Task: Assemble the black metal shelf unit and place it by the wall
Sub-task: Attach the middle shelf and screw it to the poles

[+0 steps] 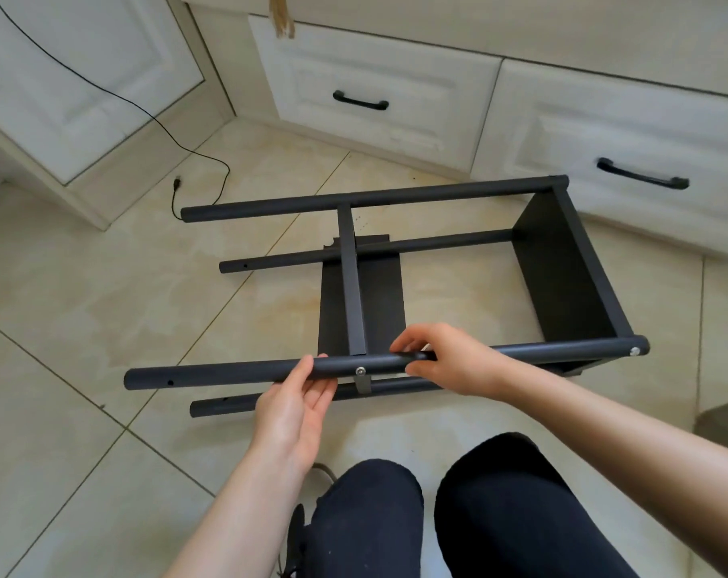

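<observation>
Dark-trousered knees (458, 506) fill the bottom of the view, and just above them the near post (520, 351) of the black shelf unit (562, 277) is held in both hands. The unit lies on its side on the tiled floor (83, 327), with one shelf panel (558, 264) fitted at the right end and a second panel (356, 285) at mid-length. The left hand (295, 406) is laid under the post with nearly straight fingers, supporting rather than clasping it. The right hand (445, 360) is curled round the post; what looks like a small tool is pinched there, though that cannot be told for certain.

A bolt head (359, 371) is seen at the middle joint. If it is driven while the panel tab is misaligned, the thread could be crossed, or the post rolled off the open palm. Two holes at the left post ends are unfilled, so the frame is judged only partly braced and liable to rack if lifted.

White drawers (375, 98) stand close behind the far post, and a black cable (212, 160) lies near its left end. Open floor is offered to the left.
</observation>
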Demonstrator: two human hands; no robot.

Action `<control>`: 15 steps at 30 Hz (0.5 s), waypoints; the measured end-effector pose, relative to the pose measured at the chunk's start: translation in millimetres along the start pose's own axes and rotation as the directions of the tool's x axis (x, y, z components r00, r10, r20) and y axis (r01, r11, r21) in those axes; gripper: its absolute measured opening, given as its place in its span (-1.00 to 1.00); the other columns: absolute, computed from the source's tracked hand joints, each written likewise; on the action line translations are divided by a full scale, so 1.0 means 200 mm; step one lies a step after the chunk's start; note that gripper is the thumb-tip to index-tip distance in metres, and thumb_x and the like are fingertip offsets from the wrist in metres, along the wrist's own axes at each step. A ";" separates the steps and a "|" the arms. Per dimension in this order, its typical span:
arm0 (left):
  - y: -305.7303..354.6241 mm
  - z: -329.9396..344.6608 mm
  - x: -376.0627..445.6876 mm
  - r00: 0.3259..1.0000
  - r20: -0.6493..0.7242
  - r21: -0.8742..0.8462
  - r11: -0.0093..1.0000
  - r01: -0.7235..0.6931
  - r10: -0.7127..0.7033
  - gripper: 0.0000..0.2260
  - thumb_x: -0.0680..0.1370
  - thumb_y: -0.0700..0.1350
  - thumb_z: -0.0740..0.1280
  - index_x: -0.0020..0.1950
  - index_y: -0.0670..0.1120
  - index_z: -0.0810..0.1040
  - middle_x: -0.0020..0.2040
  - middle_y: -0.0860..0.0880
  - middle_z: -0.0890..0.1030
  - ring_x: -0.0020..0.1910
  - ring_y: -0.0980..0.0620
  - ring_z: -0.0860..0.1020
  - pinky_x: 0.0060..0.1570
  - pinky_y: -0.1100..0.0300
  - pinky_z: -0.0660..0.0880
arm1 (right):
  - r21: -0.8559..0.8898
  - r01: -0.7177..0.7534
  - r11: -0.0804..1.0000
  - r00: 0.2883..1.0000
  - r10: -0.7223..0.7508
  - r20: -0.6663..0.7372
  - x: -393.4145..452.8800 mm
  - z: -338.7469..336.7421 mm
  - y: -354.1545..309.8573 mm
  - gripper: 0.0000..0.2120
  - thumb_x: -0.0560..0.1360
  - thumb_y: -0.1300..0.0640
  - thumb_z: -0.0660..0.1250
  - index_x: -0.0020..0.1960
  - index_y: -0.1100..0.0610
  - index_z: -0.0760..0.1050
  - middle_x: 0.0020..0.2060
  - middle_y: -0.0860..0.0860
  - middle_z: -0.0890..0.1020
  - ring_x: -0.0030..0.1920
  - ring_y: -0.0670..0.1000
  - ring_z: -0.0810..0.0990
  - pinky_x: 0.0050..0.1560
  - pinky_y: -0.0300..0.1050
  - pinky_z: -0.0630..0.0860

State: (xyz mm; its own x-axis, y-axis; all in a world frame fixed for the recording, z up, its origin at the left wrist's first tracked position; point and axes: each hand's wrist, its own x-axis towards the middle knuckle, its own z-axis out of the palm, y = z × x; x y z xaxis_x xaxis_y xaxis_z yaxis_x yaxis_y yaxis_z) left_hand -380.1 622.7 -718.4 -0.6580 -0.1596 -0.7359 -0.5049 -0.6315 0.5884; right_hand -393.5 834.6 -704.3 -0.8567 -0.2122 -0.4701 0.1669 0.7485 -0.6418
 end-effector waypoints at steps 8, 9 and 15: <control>0.09 0.09 -0.12 0.992 0.079 0.033 0.995 -0.097 0.094 -0.93 0.62 -0.26 0.34 0.09 -0.22 0.53 0.00 -0.21 0.71 -0.05 -0.06 0.72 -0.21 0.14 0.63 | -0.041 0.119 0.992 0.990 -0.122 -0.071 -0.11 -0.09 -0.04 -0.72 0.58 0.19 0.33 0.25 -0.05 0.50 0.00 -0.15 0.57 0.04 -0.06 0.58 0.13 -0.18 0.53; 0.10 0.10 -0.15 0.991 0.087 0.045 0.994 -0.102 0.098 -0.92 0.62 -0.26 0.34 0.10 -0.22 0.54 0.02 -0.22 0.70 -0.03 -0.07 0.71 -0.19 0.13 0.63 | -0.047 0.119 0.992 0.989 -0.122 -0.077 -0.13 -0.10 -0.05 -0.73 0.58 0.19 0.33 0.25 -0.05 0.50 0.01 -0.14 0.58 0.05 -0.05 0.58 0.14 -0.16 0.53; 0.20 0.20 -0.37 0.959 0.175 0.143 0.958 -0.247 0.221 -0.90 0.60 -0.23 0.37 0.11 -0.18 0.54 0.07 -0.19 0.68 -0.02 -0.06 0.71 -0.13 0.14 0.64 | -0.129 0.122 0.984 0.969 -0.146 -0.199 -0.34 -0.21 -0.17 -0.75 0.60 0.16 0.28 0.26 -0.03 0.48 0.03 -0.06 0.62 0.02 -0.04 0.58 0.10 -0.11 0.56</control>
State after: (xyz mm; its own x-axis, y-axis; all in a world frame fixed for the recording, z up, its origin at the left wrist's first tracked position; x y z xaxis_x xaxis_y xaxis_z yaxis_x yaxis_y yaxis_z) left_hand -372.8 639.7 -626.9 -0.8406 -0.1605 -0.5174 -0.4012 -0.4574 0.7937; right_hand -360.4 849.7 -624.9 -0.9518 -0.1896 -0.2410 -0.0032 0.7920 -0.6105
